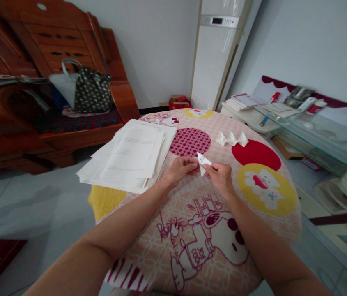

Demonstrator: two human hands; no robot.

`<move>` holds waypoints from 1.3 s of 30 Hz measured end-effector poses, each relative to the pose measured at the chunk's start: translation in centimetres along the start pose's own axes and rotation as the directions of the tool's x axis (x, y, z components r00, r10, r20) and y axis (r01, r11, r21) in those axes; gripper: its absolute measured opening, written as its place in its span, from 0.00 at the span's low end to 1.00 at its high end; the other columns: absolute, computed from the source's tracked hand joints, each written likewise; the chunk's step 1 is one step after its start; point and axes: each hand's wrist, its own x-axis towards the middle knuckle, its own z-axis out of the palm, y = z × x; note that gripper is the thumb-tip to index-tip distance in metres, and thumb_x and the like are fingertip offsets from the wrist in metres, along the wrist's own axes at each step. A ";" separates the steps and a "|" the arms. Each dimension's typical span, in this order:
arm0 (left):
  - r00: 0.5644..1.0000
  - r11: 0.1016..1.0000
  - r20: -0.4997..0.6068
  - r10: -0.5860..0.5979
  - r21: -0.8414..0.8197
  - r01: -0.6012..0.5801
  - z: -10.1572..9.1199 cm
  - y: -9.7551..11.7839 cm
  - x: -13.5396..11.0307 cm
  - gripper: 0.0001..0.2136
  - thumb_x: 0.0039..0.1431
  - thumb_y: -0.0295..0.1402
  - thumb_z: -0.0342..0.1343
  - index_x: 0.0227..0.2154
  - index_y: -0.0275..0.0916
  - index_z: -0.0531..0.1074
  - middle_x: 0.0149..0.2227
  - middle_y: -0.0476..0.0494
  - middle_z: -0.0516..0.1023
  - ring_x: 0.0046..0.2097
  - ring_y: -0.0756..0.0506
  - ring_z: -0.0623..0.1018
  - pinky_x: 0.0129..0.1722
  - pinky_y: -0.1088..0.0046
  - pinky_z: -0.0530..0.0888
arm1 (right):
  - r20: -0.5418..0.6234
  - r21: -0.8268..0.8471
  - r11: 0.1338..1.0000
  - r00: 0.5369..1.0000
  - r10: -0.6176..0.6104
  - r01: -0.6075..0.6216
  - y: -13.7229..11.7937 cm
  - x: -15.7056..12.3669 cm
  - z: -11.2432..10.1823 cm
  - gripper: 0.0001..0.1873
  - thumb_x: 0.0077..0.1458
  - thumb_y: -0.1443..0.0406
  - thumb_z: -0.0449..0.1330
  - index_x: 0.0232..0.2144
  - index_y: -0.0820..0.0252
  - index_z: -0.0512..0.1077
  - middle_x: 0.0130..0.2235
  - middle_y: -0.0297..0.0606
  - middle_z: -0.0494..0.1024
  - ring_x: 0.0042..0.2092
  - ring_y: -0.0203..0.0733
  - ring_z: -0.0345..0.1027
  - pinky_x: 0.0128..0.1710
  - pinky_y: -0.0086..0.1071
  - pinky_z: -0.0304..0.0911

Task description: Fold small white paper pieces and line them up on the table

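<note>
A small folded piece of white paper (203, 161) is pinched between both of my hands above the middle of the round table. My left hand (182, 169) grips its left side with fingers closed. My right hand (220, 176) holds its right side, fingers curled round it. A stack of white paper sheets (133, 156) lies on the table just left of my left hand. Three small folded white paper pieces (231, 139) sit in a row farther back on the table.
The round table wears a pink cartoon-print cloth (191, 230). A wooden bench (53, 102) with a patterned handbag (90, 91) stands at the left. A glass counter (315, 127) with papers runs along the right. A tall white cabinet unit (214, 53) stands behind.
</note>
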 end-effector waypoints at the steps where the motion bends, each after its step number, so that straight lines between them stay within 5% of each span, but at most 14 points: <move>1: 1.000 1.000 0.002 0.001 -0.009 -0.001 0.0 0.0 0.1 0.12 0.48 0.35 0.70 0.31 0.33 0.77 0.30 0.46 0.79 0.32 0.50 0.77 0.35 0.73 0.74 | 0.010 0.003 1.000 1.000 -0.006 0.005 -0.1 0.0 0.0 0.23 0.53 0.53 0.62 0.13 0.59 0.69 0.15 0.34 0.70 0.19 0.36 0.63 0.21 0.29 0.54; 16: 0.999 0.994 0.017 0.029 -0.107 -0.027 -0.3 -0.1 0.5 0.18 0.43 0.41 0.74 0.27 0.35 0.73 0.28 0.49 0.75 0.30 0.52 0.72 0.30 0.78 0.68 | 0.154 0.031 0.998 0.986 -0.062 0.058 -0.2 -0.1 -0.1 0.22 0.51 0.53 0.65 0.14 0.59 0.69 0.15 0.32 0.68 0.20 0.33 0.58 0.21 0.28 0.50; 20: 0.998 0.994 0.039 0.056 -0.093 -0.052 -0.9 0.1 0.8 0.19 0.43 0.42 0.74 0.25 0.35 0.71 0.26 0.50 0.73 0.27 0.54 0.68 0.25 0.79 0.62 | 0.262 0.199 0.976 0.964 0.032 -0.087 -0.4 0.0 -0.3 0.20 0.48 0.50 0.69 0.23 0.60 0.76 0.21 0.34 0.75 0.22 0.35 0.64 0.21 0.28 0.56; 26: 0.992 0.996 0.120 0.023 -0.084 -0.013 -0.9 0.6 0.7 0.21 0.40 0.43 0.75 0.26 0.34 0.72 0.23 0.52 0.71 0.24 0.56 0.66 0.23 0.79 0.58 | 0.396 0.492 0.818 0.914 0.094 -0.297 -1.0 0.2 -0.5 0.27 0.53 0.43 0.62 0.34 0.61 0.79 0.27 0.40 0.80 0.26 0.38 0.72 0.18 0.27 0.58; 39: 0.955 0.990 0.267 -0.131 -0.023 0.142 -0.9 0.7 0.3 0.20 0.43 0.40 0.75 0.34 0.34 0.75 0.25 0.49 0.76 0.25 0.54 0.73 0.26 0.79 0.65 | 0.497 0.492 0.753 0.851 0.169 -0.437 -0.7 0.0 -0.4 0.19 0.46 0.49 0.70 0.26 0.59 0.75 0.23 0.35 0.78 0.22 0.34 0.67 0.18 0.25 0.58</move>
